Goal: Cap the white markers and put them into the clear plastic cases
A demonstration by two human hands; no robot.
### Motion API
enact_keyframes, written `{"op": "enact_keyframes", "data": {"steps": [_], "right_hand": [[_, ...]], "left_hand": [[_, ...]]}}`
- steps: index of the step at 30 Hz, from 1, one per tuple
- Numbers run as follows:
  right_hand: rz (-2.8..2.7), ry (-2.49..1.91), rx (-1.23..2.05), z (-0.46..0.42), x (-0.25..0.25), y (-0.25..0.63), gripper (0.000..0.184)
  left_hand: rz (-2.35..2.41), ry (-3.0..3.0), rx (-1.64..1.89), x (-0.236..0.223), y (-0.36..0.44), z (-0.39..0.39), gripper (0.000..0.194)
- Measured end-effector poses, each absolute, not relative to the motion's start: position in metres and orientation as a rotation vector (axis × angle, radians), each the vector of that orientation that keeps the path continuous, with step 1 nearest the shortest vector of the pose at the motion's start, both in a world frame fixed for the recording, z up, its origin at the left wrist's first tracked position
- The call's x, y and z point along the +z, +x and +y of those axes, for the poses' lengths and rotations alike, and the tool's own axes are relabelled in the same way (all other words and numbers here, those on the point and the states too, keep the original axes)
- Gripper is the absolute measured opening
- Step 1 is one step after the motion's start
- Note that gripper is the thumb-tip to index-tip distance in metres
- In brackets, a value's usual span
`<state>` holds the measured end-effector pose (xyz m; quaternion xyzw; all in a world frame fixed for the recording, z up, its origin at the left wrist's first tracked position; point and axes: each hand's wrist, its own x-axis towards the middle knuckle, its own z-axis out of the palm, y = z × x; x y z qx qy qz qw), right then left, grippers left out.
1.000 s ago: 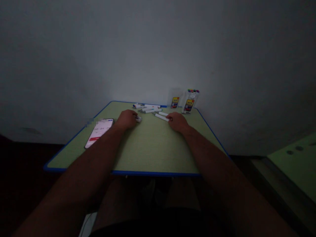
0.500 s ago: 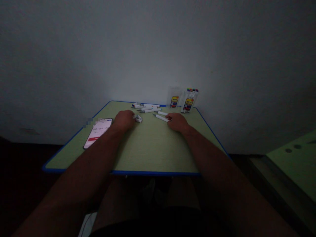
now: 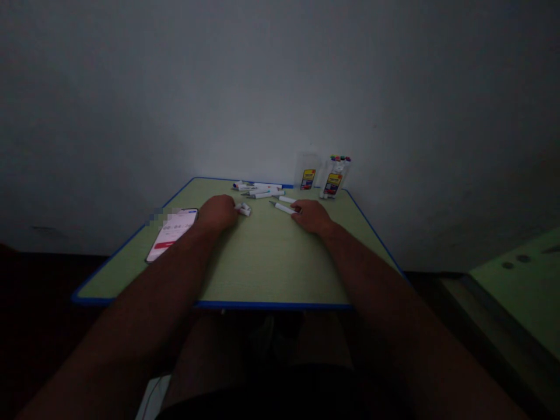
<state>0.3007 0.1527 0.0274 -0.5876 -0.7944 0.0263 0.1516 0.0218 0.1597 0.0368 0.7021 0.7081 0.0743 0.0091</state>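
Note:
My left hand [image 3: 219, 211] rests knuckles-up on the green table [image 3: 266, 262], fingers curled over a short white marker [image 3: 243, 209] that sticks out to its right. My right hand [image 3: 311, 215] lies a little to the right, fingers closed on the near end of a white marker [image 3: 282, 207] that points back and left. A second white marker [image 3: 287, 199] lies just behind that one. Several more white markers [image 3: 258, 189] are scattered near the far edge.
Two clear marker packs with yellow labels stand at the far right corner, one pack [image 3: 335, 176] holding coloured caps, the other pack [image 3: 308, 173] looking empty. A lit phone [image 3: 171, 233] lies at the table's left. Another green table [image 3: 525, 280] is at the right.
Both hands stay on their markers; the left one has turned its marker slightly. The whole view has shifted a little as my head moved.

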Motion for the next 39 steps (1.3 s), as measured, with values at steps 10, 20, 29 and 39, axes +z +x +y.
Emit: {"op": "enact_keyframes", "data": {"steps": [10,20,29,39], "right_hand": [[-2.223,-1.661,0.13,0.15,0.03,0.3,0.033],[-1.939,-1.534,0.53,0.154,0.035,0.302,0.027],[-1.615,-1.456,0.91,0.148,0.037,0.298,0.022],[-1.49,-1.384,1.06,0.144,0.04,0.295,0.012]], "left_hand": [[2.16,2.104,0.691,0.043,0.021,0.154,0.022],[1.775,1.992,1.085,0.045,0.04,0.148,0.017],[1.632,2.026,1.143,0.041,0.046,0.145,0.018],[1.558,2.022,1.151,0.036,0.044,0.145,0.02]]}}
